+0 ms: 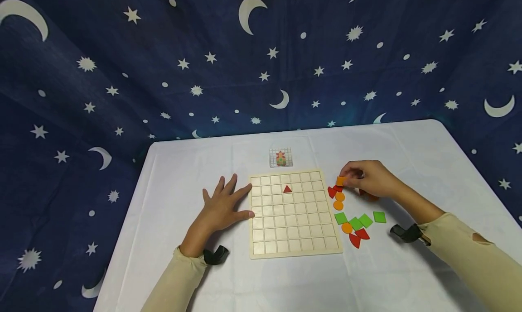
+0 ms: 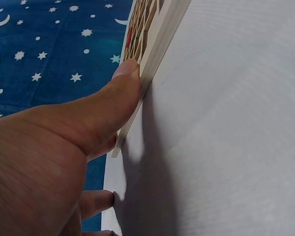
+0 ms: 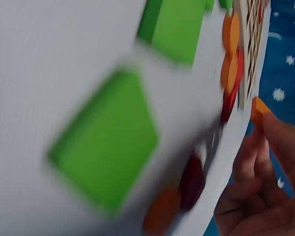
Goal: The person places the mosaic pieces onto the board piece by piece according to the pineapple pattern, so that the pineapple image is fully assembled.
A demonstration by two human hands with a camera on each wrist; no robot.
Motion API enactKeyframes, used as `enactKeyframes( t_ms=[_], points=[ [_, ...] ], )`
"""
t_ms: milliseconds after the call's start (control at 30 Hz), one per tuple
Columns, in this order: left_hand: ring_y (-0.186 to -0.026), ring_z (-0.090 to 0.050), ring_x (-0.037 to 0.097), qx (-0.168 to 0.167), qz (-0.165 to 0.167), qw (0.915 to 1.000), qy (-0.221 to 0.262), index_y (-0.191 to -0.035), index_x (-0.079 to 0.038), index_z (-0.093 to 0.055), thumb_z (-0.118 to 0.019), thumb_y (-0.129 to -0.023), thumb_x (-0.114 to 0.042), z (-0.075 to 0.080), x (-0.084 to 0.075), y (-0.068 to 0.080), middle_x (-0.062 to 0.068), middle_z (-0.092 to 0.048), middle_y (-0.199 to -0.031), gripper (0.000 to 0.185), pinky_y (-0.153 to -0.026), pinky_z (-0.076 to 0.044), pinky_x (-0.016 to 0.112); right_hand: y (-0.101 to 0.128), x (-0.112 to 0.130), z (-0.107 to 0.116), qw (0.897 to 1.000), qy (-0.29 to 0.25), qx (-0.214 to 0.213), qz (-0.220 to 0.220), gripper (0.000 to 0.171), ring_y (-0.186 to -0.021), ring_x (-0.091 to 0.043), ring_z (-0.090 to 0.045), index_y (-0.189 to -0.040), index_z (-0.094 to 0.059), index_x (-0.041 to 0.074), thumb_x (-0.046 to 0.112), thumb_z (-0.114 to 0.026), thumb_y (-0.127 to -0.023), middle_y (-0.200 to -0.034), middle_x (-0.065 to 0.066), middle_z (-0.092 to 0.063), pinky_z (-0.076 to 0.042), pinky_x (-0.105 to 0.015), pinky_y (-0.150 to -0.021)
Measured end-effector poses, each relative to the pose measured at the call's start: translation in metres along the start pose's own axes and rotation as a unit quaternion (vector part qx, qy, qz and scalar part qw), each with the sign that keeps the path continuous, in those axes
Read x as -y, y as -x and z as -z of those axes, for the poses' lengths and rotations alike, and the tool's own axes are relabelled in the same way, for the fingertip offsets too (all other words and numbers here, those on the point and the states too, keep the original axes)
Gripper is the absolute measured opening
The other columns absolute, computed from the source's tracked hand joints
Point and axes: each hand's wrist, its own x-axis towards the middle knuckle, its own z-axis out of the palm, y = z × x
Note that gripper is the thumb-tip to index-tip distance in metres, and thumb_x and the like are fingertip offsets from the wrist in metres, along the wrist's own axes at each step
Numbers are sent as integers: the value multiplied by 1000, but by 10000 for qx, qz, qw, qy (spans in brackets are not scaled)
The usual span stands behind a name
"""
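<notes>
A pale wooden grid board (image 1: 291, 247) lies on the white table, with a red triangle (image 1: 287, 189) in one of its upper cells. My left hand (image 1: 223, 208) is spread flat at the board's left side; its thumb (image 2: 123, 88) touches the edge in the left wrist view. Beyond the board's right edge, my right hand (image 1: 371, 178) pinches an orange square tile (image 1: 340, 181) between thumb and fingers. In the right wrist view that orange tile (image 3: 258, 111) is held up off the table. Under this hand, red and orange pieces are partly hidden.
Right of the board lie orange discs (image 1: 338, 205), several green squares (image 1: 379, 217) and red fan-shaped pieces (image 1: 355, 240). A small card (image 1: 280, 158) with a coloured grid picture sits behind the board. A dark blue starry cloth (image 1: 228, 76) hangs behind the table.
</notes>
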Motion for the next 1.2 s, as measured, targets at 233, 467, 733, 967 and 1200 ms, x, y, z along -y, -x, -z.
enactKeyframes(
  t_ms=[233,467,733,967,1200],
  points=[
    [-157,-10,48,-16,10,10000,0,-156,-37,-43,-71,-82,-70,0,0,1,12,-19,-171,86,-105,-8,88,-4,26,-25,9925,-1104,315,-409,12,-77,-21,-65,-107,-76,14,17,-72,-96,-88,-3,-73,-56,-29,-67],
    [-157,-8,47,11,1,10000,57,-156,-37,-43,-71,-82,-70,0,2,2,12,-17,-172,85,-105,-7,89,-17,52,-46,9816,-1644,600,-763,16,-71,-24,-65,-107,-73,11,19,-75,-93,-86,-4,-75,-55,-31,-63],
    [-157,-8,47,26,-43,10000,-18,-157,-38,-41,-69,-83,-70,-1,2,1,12,-17,-172,85,-105,-8,89,-32,78,-72,9820,-1675,585,-646,11,-69,-20,-68,-94,-75,12,18,-81,-87,-74,-3,-74,-53,-31,-70],
    [-157,-9,48,7,-13,10000,6,-156,-37,-43,-71,-82,-70,0,1,1,12,-19,-171,85,-105,-8,89,-34,91,-86,9885,-1414,397,-355,7,-65,-15,-68,-87,-76,14,17,-83,-85,-67,0,-72,-49,-34,-78],
    [-157,-8,47,44,17,10000,-44,-156,-38,-41,-70,-82,-71,0,0,0,11,-17,-172,86,-106,-8,88,-36,95,-88,9938,-1089,187,-87,5,-74,-12,-64,-85,-78,17,17,-83,-85,-66,7,-70,-48,-33,-78]
  ],
)
